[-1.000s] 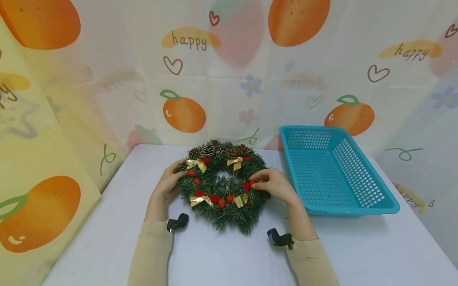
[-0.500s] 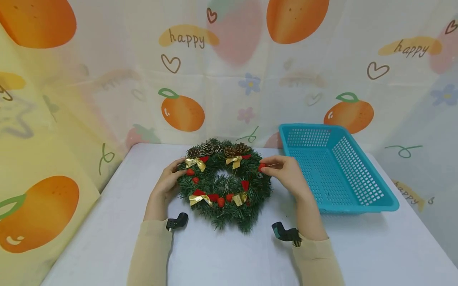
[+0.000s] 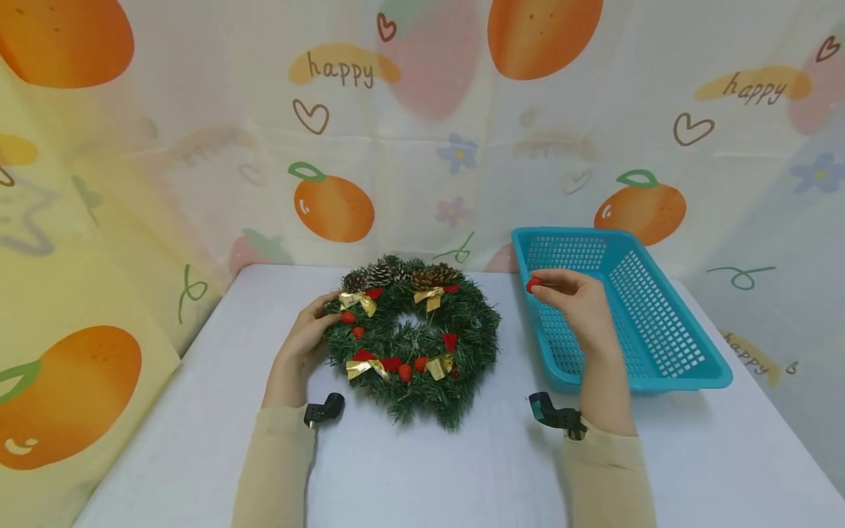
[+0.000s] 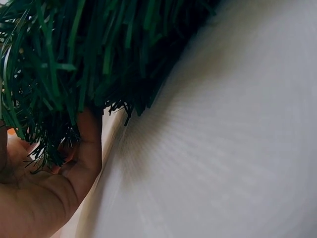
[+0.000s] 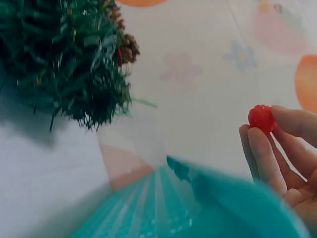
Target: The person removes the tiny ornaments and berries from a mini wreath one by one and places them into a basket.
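A green Christmas wreath point(image 3: 477, 330) lies on the white table, dressed with gold bows, red berries and pine cones. At its left edge my left hand point(image 3: 304, 334) grips the foliage, the thumb on the near side; the left wrist view shows fingers point(image 4: 89, 148) curled against the needles. My right hand point(image 3: 584, 308) pinches a small red berry point(image 5: 261, 119) between thumb and fingertips, away from the wreath. That hand is above the left side of a turquoise plastic basket point(image 3: 703, 374). What the left fingertips touch under the needles is hidden.
The perforated basket stands at the right of the table point(image 3: 409, 477), close to the wreath's right side. Behind the table hangs a fruit-printed cloth point(image 3: 409, 169). A small black camera sits on each wrist.
My right hand has pulled a red berry off the wreath's right side and carried it rightwards to over the basket's left side. The left hand keeps its grip on the wreath.
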Demonstrator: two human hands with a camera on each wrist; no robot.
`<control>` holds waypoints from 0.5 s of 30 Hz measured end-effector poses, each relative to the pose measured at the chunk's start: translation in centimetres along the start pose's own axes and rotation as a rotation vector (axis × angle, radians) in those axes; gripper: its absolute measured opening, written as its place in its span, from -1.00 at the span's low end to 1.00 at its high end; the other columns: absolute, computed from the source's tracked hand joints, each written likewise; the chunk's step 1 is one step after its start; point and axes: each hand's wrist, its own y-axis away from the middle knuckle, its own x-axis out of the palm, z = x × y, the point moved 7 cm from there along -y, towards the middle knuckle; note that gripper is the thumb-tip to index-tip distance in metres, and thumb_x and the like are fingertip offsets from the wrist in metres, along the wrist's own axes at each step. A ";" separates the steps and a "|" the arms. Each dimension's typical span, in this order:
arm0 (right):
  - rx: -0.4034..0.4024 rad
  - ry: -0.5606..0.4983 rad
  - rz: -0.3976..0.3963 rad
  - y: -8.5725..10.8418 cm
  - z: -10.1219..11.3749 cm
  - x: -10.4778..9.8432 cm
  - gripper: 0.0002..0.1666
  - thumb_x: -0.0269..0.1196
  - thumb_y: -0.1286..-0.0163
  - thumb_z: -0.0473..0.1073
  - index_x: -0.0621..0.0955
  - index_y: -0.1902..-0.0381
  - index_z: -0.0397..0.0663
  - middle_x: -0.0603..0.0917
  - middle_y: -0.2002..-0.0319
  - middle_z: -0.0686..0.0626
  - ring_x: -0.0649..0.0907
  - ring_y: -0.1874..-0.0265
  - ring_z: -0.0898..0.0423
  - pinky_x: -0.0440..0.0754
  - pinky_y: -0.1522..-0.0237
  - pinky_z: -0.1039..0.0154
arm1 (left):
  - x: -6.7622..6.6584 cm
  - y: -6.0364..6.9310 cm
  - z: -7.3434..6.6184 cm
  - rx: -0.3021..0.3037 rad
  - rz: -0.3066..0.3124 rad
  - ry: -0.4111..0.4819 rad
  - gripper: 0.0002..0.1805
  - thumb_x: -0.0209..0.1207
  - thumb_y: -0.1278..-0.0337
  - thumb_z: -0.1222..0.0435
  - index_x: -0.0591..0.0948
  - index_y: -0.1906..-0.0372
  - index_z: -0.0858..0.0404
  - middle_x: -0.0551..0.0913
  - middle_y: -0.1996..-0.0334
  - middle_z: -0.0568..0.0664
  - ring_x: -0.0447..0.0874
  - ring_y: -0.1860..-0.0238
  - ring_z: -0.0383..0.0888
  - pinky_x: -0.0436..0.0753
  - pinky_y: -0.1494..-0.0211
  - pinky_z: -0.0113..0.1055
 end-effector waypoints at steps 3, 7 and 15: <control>0.025 0.000 -0.005 0.0 -0.7 -0.9 -0.54 0.28 -0.38 -0.15 0.59 -0.15 -0.31 0.68 0.27 0.38 0.72 0.22 0.33 0.64 0.10 0.54 | 0.0 0.0 -0.1 0.005 0.003 -0.011 -0.38 0.01 -0.41 0.36 0.22 -0.52 0.17 -0.16 -0.61 0.23 -0.30 -0.61 0.28 -0.09 -0.59 0.31; 0.069 0.025 -0.010 0.1 -1.7 -1.9 -0.48 0.30 -0.38 -0.09 0.57 -0.19 -0.30 0.65 0.21 0.34 0.69 0.23 0.35 0.63 0.09 0.56 | 0.0 0.0 0.0 -0.005 0.008 0.017 -0.38 0.00 -0.42 0.36 0.20 -0.53 0.18 -0.21 -0.62 0.22 -0.37 -0.62 0.26 -0.15 -0.59 0.31; 0.205 0.087 0.083 0.3 -3.9 -2.9 -0.42 0.29 -0.38 -0.06 0.53 -0.25 -0.29 0.63 0.15 0.25 0.65 0.20 0.38 0.66 0.04 0.48 | 0.0 0.0 0.0 0.007 0.010 0.025 -0.37 0.00 -0.42 0.38 0.19 -0.53 0.21 -0.19 -0.62 0.19 -0.33 -0.62 0.26 -0.15 -0.59 0.32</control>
